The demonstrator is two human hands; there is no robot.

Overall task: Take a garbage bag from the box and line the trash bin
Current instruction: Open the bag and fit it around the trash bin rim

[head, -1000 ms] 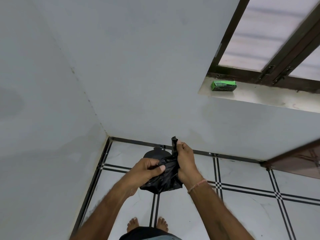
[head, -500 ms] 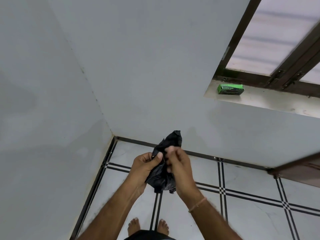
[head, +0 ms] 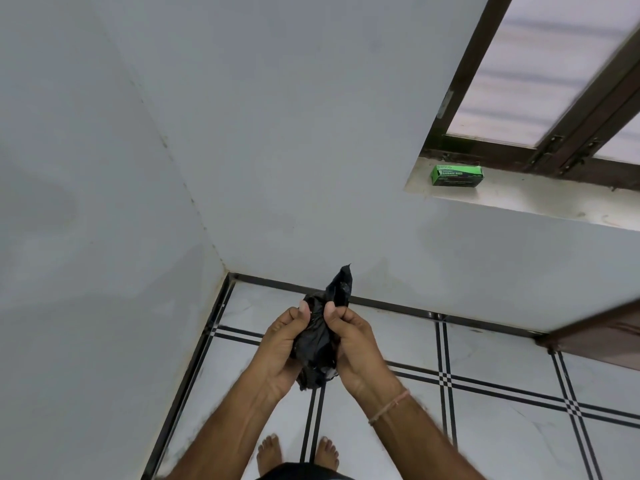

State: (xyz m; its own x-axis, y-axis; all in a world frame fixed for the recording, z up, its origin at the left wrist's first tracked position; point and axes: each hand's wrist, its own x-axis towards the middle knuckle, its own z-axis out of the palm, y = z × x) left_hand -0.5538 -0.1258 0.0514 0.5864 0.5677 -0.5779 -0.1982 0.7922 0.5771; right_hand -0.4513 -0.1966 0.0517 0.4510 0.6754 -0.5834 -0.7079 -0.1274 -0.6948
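Note:
A crumpled black garbage bag (head: 317, 344) hangs bunched between both my hands in front of the room's corner. My left hand (head: 282, 344) grips its left side with the thumb pressed on top. My right hand (head: 353, 344) pinches its right side, thumb up beside the left thumb. A pointed flap of the bag sticks up above my thumbs. The green garbage bag box (head: 457, 174) lies on the window sill at the upper right, far from both hands. No trash bin shows in this view.
Grey walls meet in a corner (head: 221, 268) just ahead. The floor (head: 502, 393) is white tile with black lines, and my bare feet stand at the bottom. A brown door edge (head: 602, 327) juts in at the right, and a brown-framed window (head: 540, 98) sits above the sill.
My hands have drawn close together around the bag, thumbs now side by side, and the bag is bunched tighter with one flap sticking up. The view has shifted slightly.

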